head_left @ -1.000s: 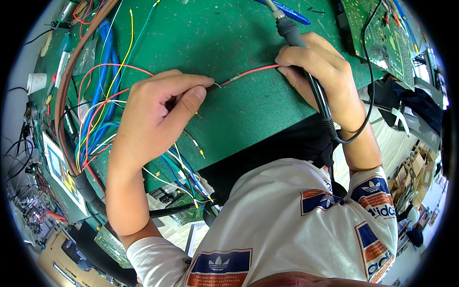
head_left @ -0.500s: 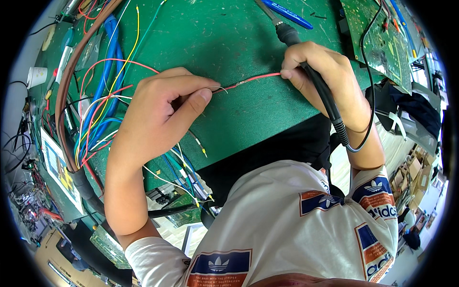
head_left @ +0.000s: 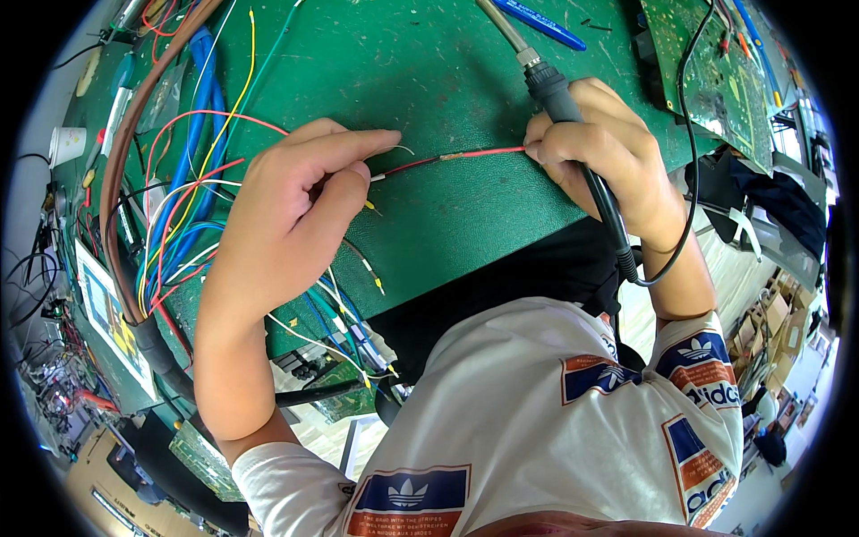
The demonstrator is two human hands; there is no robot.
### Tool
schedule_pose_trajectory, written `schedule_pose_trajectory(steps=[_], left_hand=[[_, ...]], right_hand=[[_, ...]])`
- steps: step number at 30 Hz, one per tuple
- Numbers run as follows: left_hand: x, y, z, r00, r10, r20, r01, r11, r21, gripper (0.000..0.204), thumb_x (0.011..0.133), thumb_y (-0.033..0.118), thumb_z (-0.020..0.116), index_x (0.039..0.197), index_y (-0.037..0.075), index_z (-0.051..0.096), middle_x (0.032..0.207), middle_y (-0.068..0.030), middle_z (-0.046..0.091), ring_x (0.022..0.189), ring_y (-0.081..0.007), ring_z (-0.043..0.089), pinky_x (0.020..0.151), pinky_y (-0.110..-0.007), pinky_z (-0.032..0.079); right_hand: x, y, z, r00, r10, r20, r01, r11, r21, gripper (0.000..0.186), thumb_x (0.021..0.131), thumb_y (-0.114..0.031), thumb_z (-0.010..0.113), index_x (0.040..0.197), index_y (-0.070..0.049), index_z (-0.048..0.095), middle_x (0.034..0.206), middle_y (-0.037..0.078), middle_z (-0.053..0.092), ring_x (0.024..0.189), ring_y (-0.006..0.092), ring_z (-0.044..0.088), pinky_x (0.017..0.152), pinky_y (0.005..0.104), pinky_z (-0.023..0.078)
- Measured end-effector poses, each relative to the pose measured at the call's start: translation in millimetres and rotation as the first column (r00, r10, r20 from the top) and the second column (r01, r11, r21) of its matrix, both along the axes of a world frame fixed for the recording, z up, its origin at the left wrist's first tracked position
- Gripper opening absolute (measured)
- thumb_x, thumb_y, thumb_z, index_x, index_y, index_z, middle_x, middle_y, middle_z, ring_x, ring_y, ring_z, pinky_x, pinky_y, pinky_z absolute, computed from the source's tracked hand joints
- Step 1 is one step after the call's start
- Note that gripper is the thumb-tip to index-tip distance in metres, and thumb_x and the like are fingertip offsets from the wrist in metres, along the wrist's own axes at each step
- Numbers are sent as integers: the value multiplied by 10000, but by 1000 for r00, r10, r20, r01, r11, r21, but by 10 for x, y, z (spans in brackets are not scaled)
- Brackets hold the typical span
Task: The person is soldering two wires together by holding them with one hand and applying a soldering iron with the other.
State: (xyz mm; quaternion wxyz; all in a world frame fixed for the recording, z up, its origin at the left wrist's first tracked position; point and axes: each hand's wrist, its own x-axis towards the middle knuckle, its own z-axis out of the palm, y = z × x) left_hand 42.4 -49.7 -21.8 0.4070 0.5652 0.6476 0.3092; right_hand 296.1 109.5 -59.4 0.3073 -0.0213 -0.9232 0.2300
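Note:
Near the middle of the green work surface, a red wire [head_left: 488, 152] runs between my two hands, with a bare, solder-coloured stretch halfway along it. My left hand [head_left: 295, 201] is closed, pinching the wire's left part by a white end piece. A thin silvery strand [head_left: 404, 149], which looks like solder wire, curves out by its forefinger. Closed round a soldering iron [head_left: 559, 100], my right hand [head_left: 616, 148] also pinches the red wire's right end between thumb and fingertip. The iron's metal barrel points up and away from the wire; its tip is cut off by the upper edge.
A thick brown cable [head_left: 114, 179] and a bundle of blue, yellow and red wires [head_left: 183, 215] lie left. More ferruled wires [head_left: 344, 313] hang by the near edge. A blue pen [head_left: 546, 25] lies at the far side, a green circuit board [head_left: 707, 80] far right. The iron's cord loops past my right wrist.
My left fingers have drawn back left from the bare stretch, and the thin strand has come away from it. The iron has swung slightly, showing more of its metal barrel.

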Motion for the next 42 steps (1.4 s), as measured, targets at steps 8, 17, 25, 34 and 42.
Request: schedule_pose_trajectory(steps=[8, 17, 25, 34, 42], left_hand=[[126, 28, 11, 947, 246, 206, -224, 967, -122, 131, 947, 30, 627, 1047, -48, 661, 734, -29, 638, 611, -66, 596, 508, -206, 458], [180, 15, -12, 969, 220, 113, -208, 972, -107, 61, 944, 26, 640, 966, -30, 632, 730, -37, 641, 619, -83, 638, 530, -214, 490], [232, 16, -38, 970, 244, 15, -243, 969, -47, 77, 929, 33, 646, 885, -15, 603, 699, -27, 628, 588, -80, 639, 511, -204, 485], [280, 15, -78, 972, 197, -124, -186, 978, 99, 97, 908, 33, 659, 849, -15, 599, 630, -37, 627, 528, -71, 623, 479, -210, 437], [288, 5, -81, 971, 187, -151, -170, 978, 118, 105, 918, 24, 645, 855, -10, 568, 614, -47, 613, 520, -83, 629, 468, -220, 430]], right_hand=[[16, -17, 71, 998, 4, 58, -10, 995, 104, 251, 724, -123, 673, 972, -86, 657, 763, 54, 553, 767, 263, 574, 699, 363, 458], [-39, 19, 72, 1000, 3, 30, -10, 971, 237, 265, 702, -127, 671, 965, -100, 655, 785, 63, 557, 801, 268, 580, 711, 365, 472], [-63, 64, 33, 999, -1, 46, -9, 979, 206, 249, 730, -130, 662, 975, -82, 651, 818, 76, 560, 810, 276, 573, 714, 376, 468], [-32, 50, 38, 997, -21, 77, 20, 1000, 20, 327, 719, 113, 791, 967, -16, 621, 895, 148, 685, 806, 293, 631, 705, 358, 521], [20, 67, 62, 999, -9, -48, 5, 996, -85, 327, 971, -296, 653, 1100, 2, 612, 952, 197, 694, 877, 306, 662, 839, 435, 530]])
